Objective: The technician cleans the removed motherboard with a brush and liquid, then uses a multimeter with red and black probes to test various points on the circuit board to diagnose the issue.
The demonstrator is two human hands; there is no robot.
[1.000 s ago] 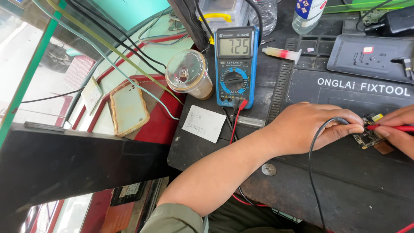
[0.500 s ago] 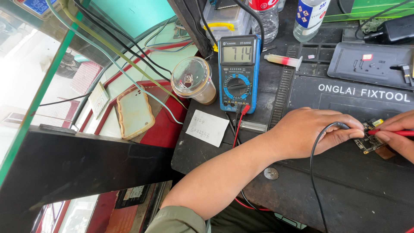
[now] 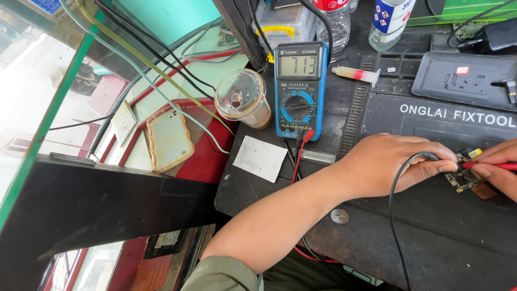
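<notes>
My left hand (image 3: 396, 163) rests on the dark work mat (image 3: 431, 231) and pinches a black test probe (image 3: 431, 157) whose lead loops down toward me. The probe tip meets a small dark circuit board (image 3: 464, 175). At the right edge my right hand (image 3: 498, 167) grips a red test probe (image 3: 493, 166), also touching the board. A blue digital multimeter (image 3: 298, 91) stands behind my left forearm, its display lit, with red and black leads plugged into its base.
A clear lidded plastic cup (image 3: 243, 98) stands left of the meter. A white paper slip (image 3: 260, 158), a syringe tube (image 3: 355, 74), two bottles (image 3: 389, 21), a black parts tray (image 3: 466, 73) and a phone case (image 3: 169, 139) under glass lie around. A coin (image 3: 340, 216) sits on the mat.
The view has shifted slightly, and the meter's reading has changed. Both hands stay on the board with their probes.
</notes>
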